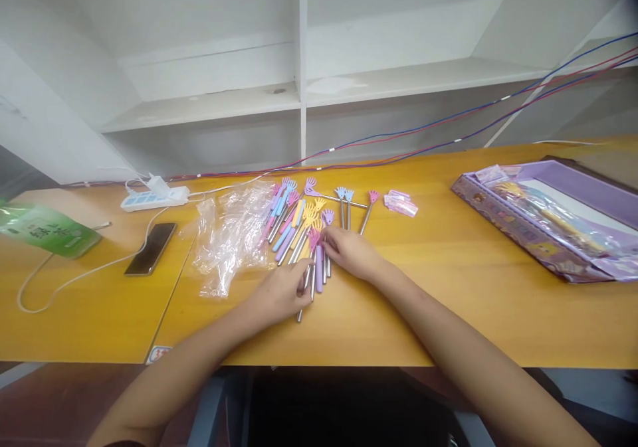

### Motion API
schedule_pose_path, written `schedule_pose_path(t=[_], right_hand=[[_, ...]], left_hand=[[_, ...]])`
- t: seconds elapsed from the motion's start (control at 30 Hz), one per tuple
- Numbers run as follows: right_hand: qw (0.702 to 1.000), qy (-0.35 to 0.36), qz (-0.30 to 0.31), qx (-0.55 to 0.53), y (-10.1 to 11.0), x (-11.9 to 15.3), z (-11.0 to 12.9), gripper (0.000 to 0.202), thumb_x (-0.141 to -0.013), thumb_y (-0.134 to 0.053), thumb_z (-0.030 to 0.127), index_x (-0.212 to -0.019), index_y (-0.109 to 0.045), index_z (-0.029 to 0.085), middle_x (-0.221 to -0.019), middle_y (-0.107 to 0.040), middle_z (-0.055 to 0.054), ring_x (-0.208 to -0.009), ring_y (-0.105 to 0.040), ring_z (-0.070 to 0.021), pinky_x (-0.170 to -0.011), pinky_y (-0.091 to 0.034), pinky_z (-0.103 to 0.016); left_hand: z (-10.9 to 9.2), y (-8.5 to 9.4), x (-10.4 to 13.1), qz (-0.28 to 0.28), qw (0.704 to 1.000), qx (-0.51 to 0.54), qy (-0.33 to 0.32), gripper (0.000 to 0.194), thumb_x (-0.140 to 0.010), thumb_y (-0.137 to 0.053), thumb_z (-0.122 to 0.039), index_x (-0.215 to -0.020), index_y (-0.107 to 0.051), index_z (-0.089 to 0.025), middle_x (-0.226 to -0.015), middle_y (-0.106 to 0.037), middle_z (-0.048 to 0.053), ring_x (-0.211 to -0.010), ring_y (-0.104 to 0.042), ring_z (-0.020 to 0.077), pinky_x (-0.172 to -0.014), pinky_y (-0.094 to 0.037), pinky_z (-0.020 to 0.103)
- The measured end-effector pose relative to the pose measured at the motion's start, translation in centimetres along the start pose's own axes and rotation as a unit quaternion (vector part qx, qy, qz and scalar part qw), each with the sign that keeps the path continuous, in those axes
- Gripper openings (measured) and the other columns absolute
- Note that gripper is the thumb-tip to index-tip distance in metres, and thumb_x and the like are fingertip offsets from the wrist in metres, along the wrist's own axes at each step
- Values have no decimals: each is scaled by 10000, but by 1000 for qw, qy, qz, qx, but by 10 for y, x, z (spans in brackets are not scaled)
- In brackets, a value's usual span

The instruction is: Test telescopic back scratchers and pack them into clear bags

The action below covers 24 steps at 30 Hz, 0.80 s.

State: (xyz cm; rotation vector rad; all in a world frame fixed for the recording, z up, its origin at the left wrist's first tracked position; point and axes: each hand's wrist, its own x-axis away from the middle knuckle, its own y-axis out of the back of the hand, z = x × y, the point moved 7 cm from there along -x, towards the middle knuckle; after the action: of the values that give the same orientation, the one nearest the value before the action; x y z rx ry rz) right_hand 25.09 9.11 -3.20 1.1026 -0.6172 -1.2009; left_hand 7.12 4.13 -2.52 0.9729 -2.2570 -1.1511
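Observation:
Several hand-shaped back scratchers (299, 218) in pink, purple, blue and yellow lie in a loose pile on the table, with metal rods and coloured grips. My left hand (283, 292) is closed around the metal rod of one at the near end of the pile; the rod's tip sticks out below my fingers. Beside the pink head of a back scratcher (314, 236), my right hand (349, 251) is closed, fingertips pinched at the heads; its fingers partly hide what they grip. A purple grip (319, 271) lies between both hands.
Crumpled clear plastic bags (229, 234) lie left of the pile. Farther left are a phone (151, 249), a power strip (154, 198) with a white cable, and a green pouch (50, 229). Small pink packets (400, 202) and a purple box (523, 234) with wrapped items are on the right.

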Motion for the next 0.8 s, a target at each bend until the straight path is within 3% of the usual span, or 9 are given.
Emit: schedule_pose_path(t=[0.13, 0.23, 0.37, 0.63, 0.8], right_hand=[[999, -34, -8, 30, 4, 1, 7, 188, -1076, -541, 338, -1071, -668, 199, -1089, -738, -97, -891, -667, -216, -800, -427, -312], [994, -76, -18, 70, 5, 1, 11, 252, -1064, -557, 433, -1064, -666, 205, -1068, -720, -98, -884, -663, -231, -815, -429, -335], [988, -97, -35, 114, 3, 0, 15, 306, -1051, -543, 454, -1030, -693, 189, -1114, -689, -141, -929, -660, -266, -863, -445, -375], [974, -118, -19, 192, -2, 0, 20, 359, -1028, -536, 405, -1020, -758, 123, -1076, -671, -203, -934, -671, -302, -900, -469, -418], [978, -175, -28, 107, 7, 2, 11, 285, -1014, -538, 395, -895, -686, 183, -998, -702, -130, -828, -669, -238, -758, -448, -337]], left_hand=[[-2, -1, -1, -4, 1000, 9, -14, 474, -763, -659, -91, -1210, -671, -247, -833, -683, -26, -747, -621, 175, -693, -423, 270], [-4, 1, -3, -25, 999, -11, -20, 264, -775, -631, -90, -985, -713, -227, -826, -664, 5, -770, -601, 191, -720, -417, 297], [-4, 9, -3, -72, 997, 3, -26, 99, -821, -607, -113, -810, -626, -209, -802, -623, 12, -754, -573, 187, -731, -418, 310], [-3, 13, -2, -95, 992, 62, -51, 152, -817, -630, -113, -778, -529, -220, -758, -564, -17, -716, -535, 169, -712, -411, 297], [-3, 23, -1, -141, 983, 97, -65, 98, -844, -605, -121, -835, -569, -212, -809, -573, -13, -745, -532, 160, -726, -420, 292]])
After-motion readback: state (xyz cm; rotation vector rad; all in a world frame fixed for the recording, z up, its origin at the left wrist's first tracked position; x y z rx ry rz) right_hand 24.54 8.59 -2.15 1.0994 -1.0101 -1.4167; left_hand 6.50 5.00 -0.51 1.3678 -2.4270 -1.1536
